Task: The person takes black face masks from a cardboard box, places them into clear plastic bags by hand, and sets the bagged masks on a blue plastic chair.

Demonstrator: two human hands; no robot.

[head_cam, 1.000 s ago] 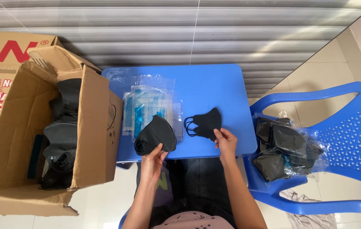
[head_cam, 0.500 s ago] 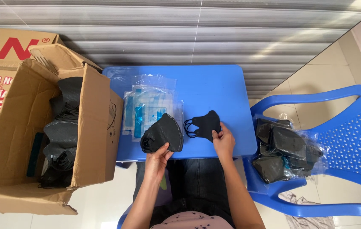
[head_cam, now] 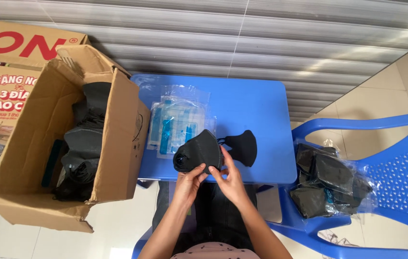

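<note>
Both hands, left hand [head_cam: 188,181] and right hand [head_cam: 231,181], pinch one black face mask [head_cam: 199,151] at the worktop's [head_cam: 261,110] near edge; a second mask [head_cam: 242,147] lies just beside it.

**What the view hides or cuts off**

The left hand [head_cam: 188,181] and right hand [head_cam: 229,178] cover the lower edge of the black mask [head_cam: 199,152]. At nine o'clock, masks deep in the cardboard box [head_cam: 117,144] blur into one dark heap. At three o'clock the blue chair [head_cam: 395,168] runs off frame. Print on the clear packets [head_cam: 177,122] is too small to tell.
</note>
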